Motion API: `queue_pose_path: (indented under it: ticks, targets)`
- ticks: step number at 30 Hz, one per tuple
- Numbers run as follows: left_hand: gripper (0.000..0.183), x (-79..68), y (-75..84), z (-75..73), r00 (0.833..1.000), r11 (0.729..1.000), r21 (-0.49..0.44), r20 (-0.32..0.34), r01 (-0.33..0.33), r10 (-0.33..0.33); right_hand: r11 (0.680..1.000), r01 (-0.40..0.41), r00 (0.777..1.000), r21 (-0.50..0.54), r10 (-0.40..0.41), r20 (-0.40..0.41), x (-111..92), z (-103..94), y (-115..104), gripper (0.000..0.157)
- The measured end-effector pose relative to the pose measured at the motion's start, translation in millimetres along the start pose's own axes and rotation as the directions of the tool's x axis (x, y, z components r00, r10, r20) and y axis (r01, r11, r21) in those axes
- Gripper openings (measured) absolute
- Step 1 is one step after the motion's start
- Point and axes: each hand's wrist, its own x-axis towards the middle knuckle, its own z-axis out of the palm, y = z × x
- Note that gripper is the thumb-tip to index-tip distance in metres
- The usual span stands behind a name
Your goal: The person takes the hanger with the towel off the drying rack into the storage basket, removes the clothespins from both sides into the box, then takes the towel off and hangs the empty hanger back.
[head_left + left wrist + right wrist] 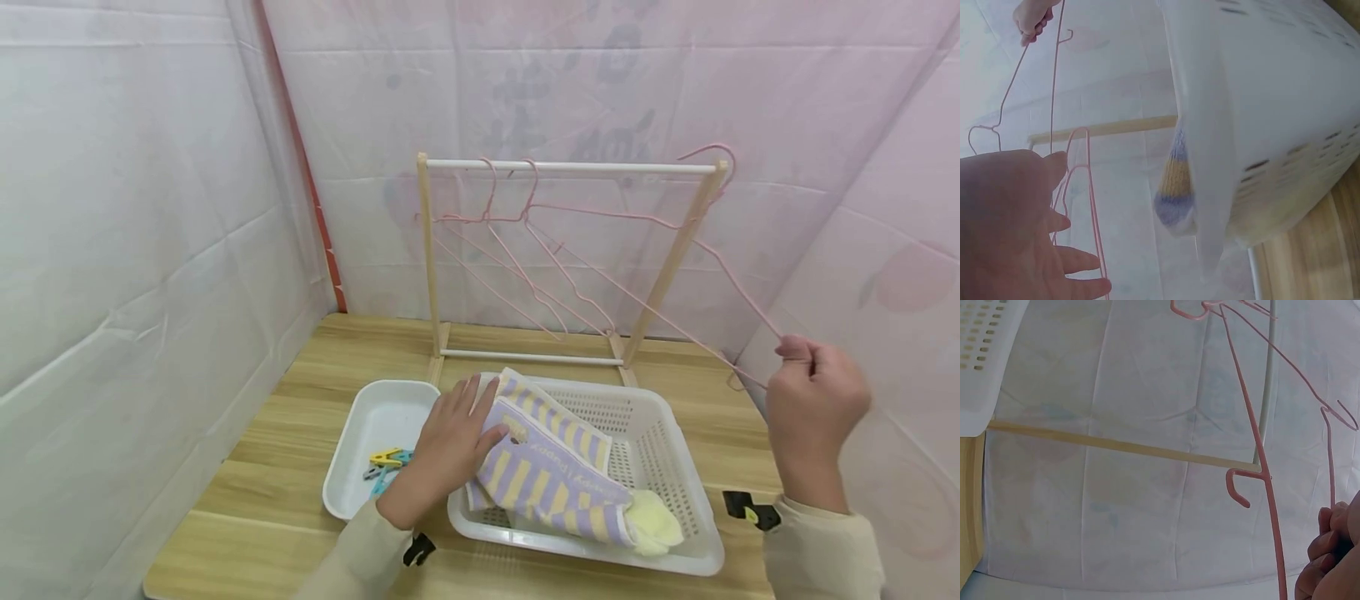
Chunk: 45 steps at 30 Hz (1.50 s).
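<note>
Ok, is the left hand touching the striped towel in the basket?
Touching. The head view shows the left hand lying flat on the striped towel, fingers straight, over the basket edge.

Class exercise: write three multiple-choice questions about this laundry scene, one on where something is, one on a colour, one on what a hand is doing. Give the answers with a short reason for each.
1. Where do the clothes pegs lie?
A. in the small white tray
B. in the basket
C. on the rail

2. What colour are the wire hangers?
A. blue
B. pink
C. black

3. What is the right hand doing?
A. resting flat on the table
B. pinching a hanger
C. lifting the tray

Answers: 1 A, the pegs sit in the tray left of the basket. 2 B, every hanger on the rack is pink. 3 B, its fingers close round the hanger wire, while the left hand rests on the striped cloth.
</note>
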Motion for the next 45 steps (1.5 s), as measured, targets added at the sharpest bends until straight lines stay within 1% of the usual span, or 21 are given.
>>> queue_pose_path:
  ticks: [2, 8, 14, 17, 22, 28, 37, 42, 45]
  targets:
    - [0.067, 0.5, -1.7, -1.6, 1.000, 1.000, 0.001, -0.001, 0.000, 0.000, 1.000, 0.007, 1.000, -0.008, -0.007, 0.011, -0.2, 4.2, 1.5, 0.032]
    - [0.071, 2.8, -2.7, -3.6, 0.999, 1.000, 0.012, 0.036, 0.012, -0.012, 0.997, 0.063, 0.997, -0.033, -0.061, 0.053, 2.1, 18.0, 4.0, 0.031]
    - [0.071, 4.7, -1.7, -3.5, 0.998, 1.000, 0.030, 0.064, 0.009, -0.011, 0.994, 0.099, 0.988, -0.042, -0.093, 0.124, 10.2, 30.6, -6.8, 0.036]
    - [0.071, 5.3, -0.9, -2.9, 0.997, 0.999, 0.044, 0.083, 0.002, -0.006, 0.995, 0.092, 0.981, -0.042, -0.084, 0.173, 14.8, 39.2, -12.3, 0.039]
    - [0.072, 5.2, -0.4, 1.5, 0.994, 0.998, 0.057, 0.105, -0.014, 0.008, 0.995, 0.095, 0.973, -0.037, -0.085, 0.214, 20.9, 58.1, -13.1, 0.037]
    - [0.072, 3.4, 1.2, 4.1, 0.994, 0.998, 0.059, 0.101, -0.037, 0.031, 0.995, 0.090, 0.962, -0.040, -0.077, 0.263, 23.9, 74.4, -15.7, 0.038]
    - [0.073, 3.2, 1.9, 7.4, 0.993, 0.998, 0.046, 0.116, -0.035, 0.029, 0.995, 0.098, 0.949, -0.019, -0.088, 0.303, 24.4, 91.1, -20.6, 0.038]
    - [0.073, 2.7, 2.6, 7.4, 0.992, 0.999, 0.035, 0.126, -0.033, 0.029, 0.995, 0.097, 0.931, -0.028, -0.081, 0.356, 22.5, 97.0, -20.8, 0.040]
    - [0.074, 2.6, 2.5, 7.9, 0.992, 0.999, 0.032, 0.124, -0.029, 0.025, 0.996, 0.081, 0.925, -0.036, -0.062, 0.375, 19.2, 98.8, -18.4, 0.040]
